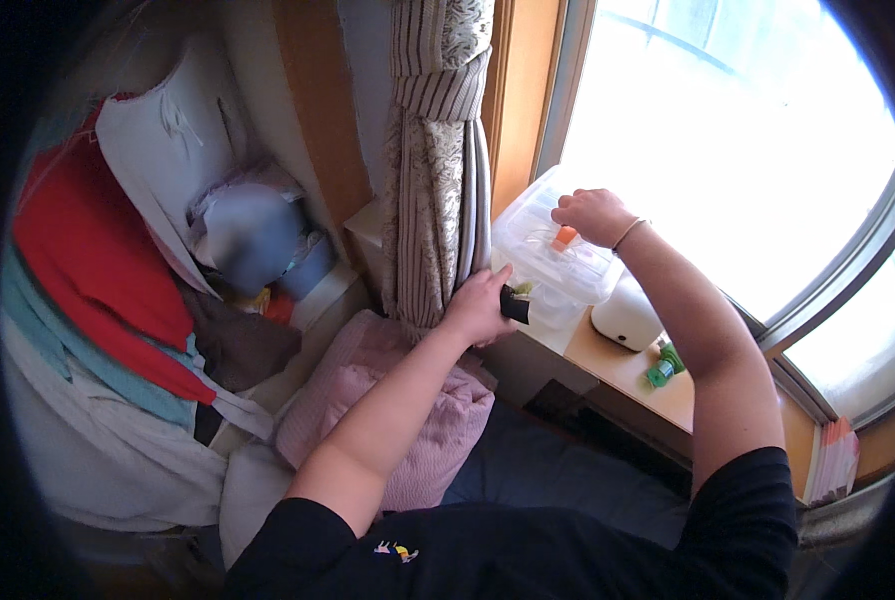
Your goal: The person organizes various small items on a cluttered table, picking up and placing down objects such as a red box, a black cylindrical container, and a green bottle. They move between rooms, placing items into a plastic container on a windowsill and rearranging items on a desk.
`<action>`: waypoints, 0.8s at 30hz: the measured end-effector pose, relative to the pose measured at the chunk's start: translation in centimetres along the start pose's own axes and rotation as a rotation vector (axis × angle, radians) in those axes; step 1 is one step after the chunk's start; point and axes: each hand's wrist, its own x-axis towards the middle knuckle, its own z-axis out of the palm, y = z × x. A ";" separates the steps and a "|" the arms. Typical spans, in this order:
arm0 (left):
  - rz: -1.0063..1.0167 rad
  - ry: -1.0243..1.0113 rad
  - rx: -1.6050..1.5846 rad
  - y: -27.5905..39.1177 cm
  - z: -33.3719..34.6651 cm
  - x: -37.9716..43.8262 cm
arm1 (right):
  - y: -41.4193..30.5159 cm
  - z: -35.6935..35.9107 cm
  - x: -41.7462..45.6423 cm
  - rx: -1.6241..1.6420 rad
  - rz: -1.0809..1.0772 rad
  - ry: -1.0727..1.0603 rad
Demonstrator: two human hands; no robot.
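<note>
My left hand [482,306] is closed around a small black object [515,306], with a yellowish-green bit showing beside it. It is in front of the patterned curtain [429,217], near the sill. My right hand [594,216] is over a translucent plastic box [526,225], its fingers curled down. Just below those fingers an orange piece [564,238] shows; whether the hand grips it is hidden. The box stands on the windowsill [612,360] by the bright window.
A white rounded device [627,315] and a green bottle [665,366] are on the sill. Folded pink bedding [417,420] lies below my left arm. Clothes, among them a red garment [102,240], are piled at left. A paper stack [835,461] stands far right.
</note>
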 end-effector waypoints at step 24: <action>-0.048 0.112 -0.187 -1.4 0.8 0.0 | 0.4 0.7 -0.8 0.249 -0.144 0.211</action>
